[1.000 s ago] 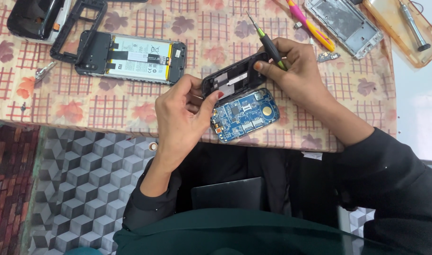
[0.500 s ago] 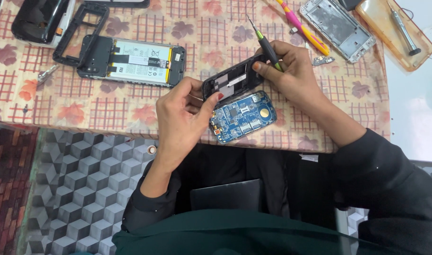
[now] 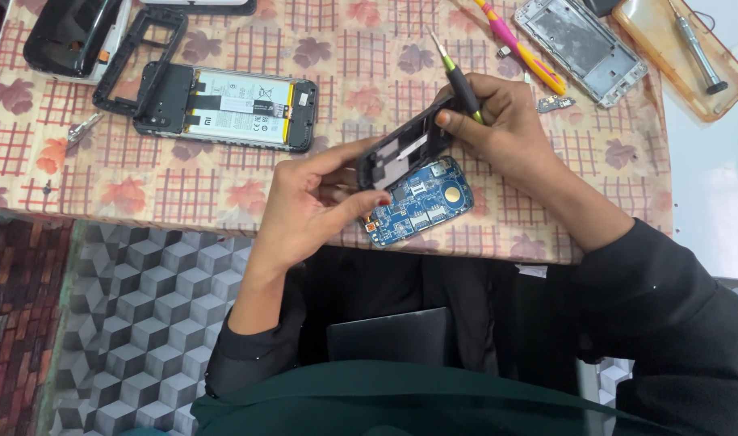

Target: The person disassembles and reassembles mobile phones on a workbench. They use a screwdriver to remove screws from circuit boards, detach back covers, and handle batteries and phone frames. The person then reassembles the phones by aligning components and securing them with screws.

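Both my hands hold a small black phone frame (image 3: 401,149) tilted up over the table edge. My left hand (image 3: 312,206) pinches its near end between thumb and fingers. My right hand (image 3: 506,129) grips its far end and also carries a screwdriver (image 3: 454,77) with a black-and-green handle, tip pointing up and away. Beneath the frame a blue circuit board (image 3: 421,202) lies flat on the flowered tablecloth (image 3: 224,194), near the table's front edge.
An opened phone with its battery showing (image 3: 228,105) lies at the left, beside a black frame (image 3: 135,56) and a black back cover (image 3: 70,36). A pink-and-yellow tool (image 3: 522,48), a silver phone chassis (image 3: 583,48) and an orange tray with a screwdriver (image 3: 684,48) sit at the back right.
The black frame has been lifted and tilted a little further off the blue board; both hands stay on it. The camera view has shifted slightly.
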